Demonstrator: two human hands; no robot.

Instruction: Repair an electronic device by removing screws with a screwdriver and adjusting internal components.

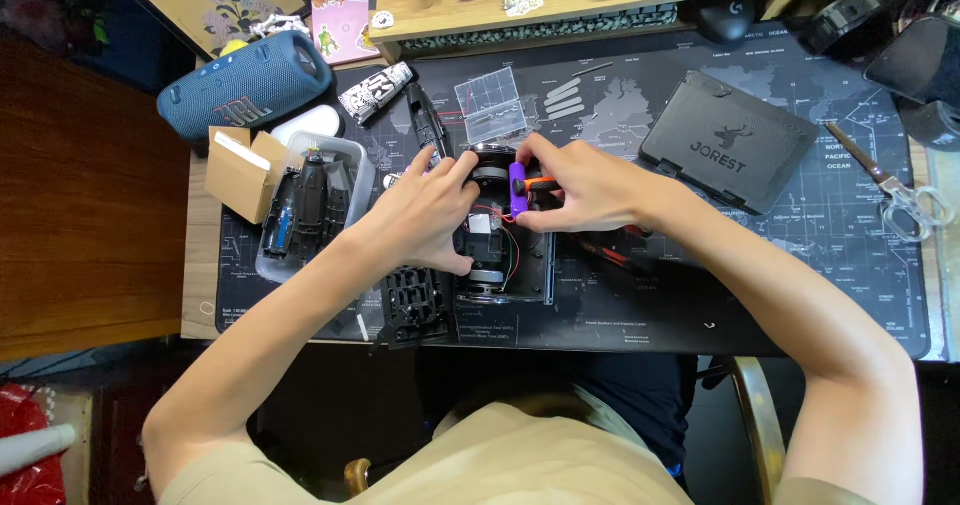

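Both hands work close together on a black device (497, 250) that lies in the middle of a dark desk mat (760, 285) printed with a pale world map. The device is boxy, made of hard matte plastic, open on top, with round ribbed wheel-like parts at its far and near ends and thin red wires inside.

The left hand (425, 215) rests on the left side of the device, fingers spread and curved around its edge; the thumb presses low on the body. The right hand (585, 187) is pinched on a small purple cylinder (517, 189), smooth and glossy, which stands upright over the far part of the device. An orange-and-black piece (542, 182) touches the cylinder and goes under the right fingers; I cannot tell what it is exactly. The two hands are almost touching, apart only by the cylinder.

Just beside the left wrist lies a black plastic grid panel (415, 305) with many square holes. More to the left, a clear plastic tray (352, 155) holds dark parts, and next to it stands a small brown cardboard box (240, 170). Behind them lies a blue fabric-covered speaker (245, 87), round like a barrel. A clear small box with compartments (492, 105) lies just behind the device. On the right are a flat black case (728, 140) with a grainy surface and metal scissors (885, 180).
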